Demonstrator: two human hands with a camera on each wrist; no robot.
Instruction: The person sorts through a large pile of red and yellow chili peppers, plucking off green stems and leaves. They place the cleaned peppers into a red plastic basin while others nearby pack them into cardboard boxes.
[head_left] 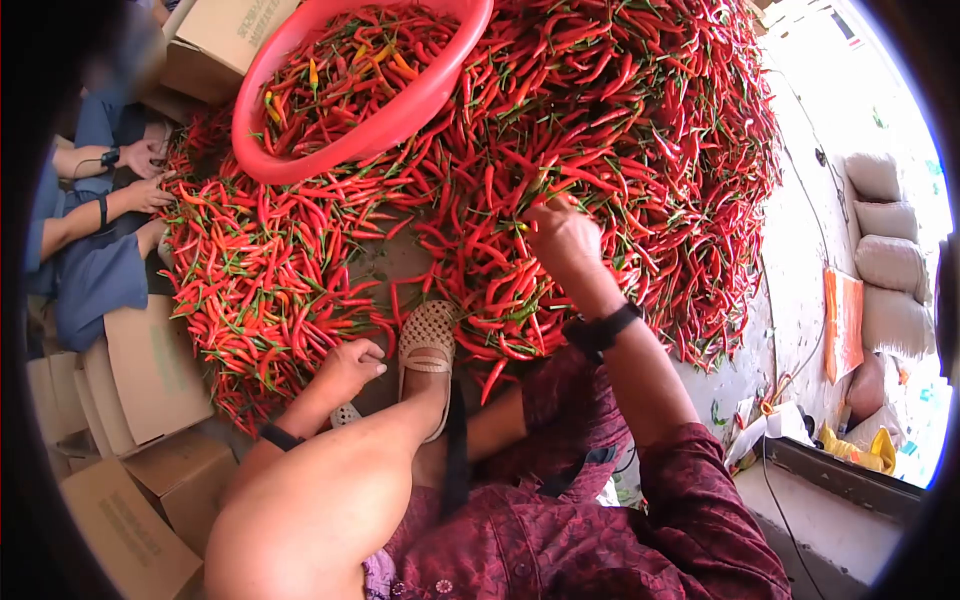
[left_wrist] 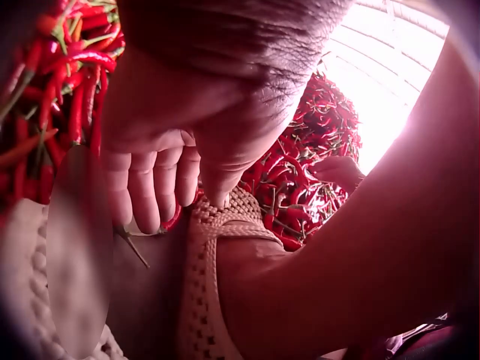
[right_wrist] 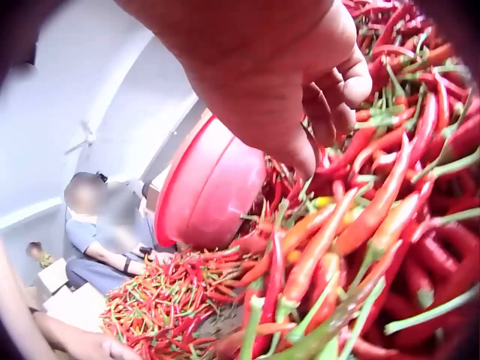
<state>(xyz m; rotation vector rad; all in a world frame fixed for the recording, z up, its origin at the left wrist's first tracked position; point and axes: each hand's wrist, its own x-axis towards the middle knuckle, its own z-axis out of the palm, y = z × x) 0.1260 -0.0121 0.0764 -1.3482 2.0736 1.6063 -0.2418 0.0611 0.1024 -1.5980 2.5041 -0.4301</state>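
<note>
A big heap of red chili peppers (head_left: 640, 150) with green stems covers the floor in front of me. My right hand (head_left: 568, 240) is over the heap, its fingers loosely bent; in the right wrist view the thumb stands apart from the fingers (right_wrist: 330, 120), and no pepper shows between them. My left hand (head_left: 350, 372) is low beside my woven sandal (head_left: 425, 335), next to a second spread of chili peppers (head_left: 265, 260). In the left wrist view its fingers (left_wrist: 146, 187) hang relaxed, with a pepper's green stem (left_wrist: 135, 247) just below them.
A pink plastic basin (head_left: 400, 130) of chili peppers tilts on the heap. Another person's hands (head_left: 148, 180) are at the left edge of the peppers. Cardboard boxes (head_left: 155, 370) stand at the left. Stacked sacks (head_left: 890, 260) line the right, with a cord (head_left: 810, 190) on the floor.
</note>
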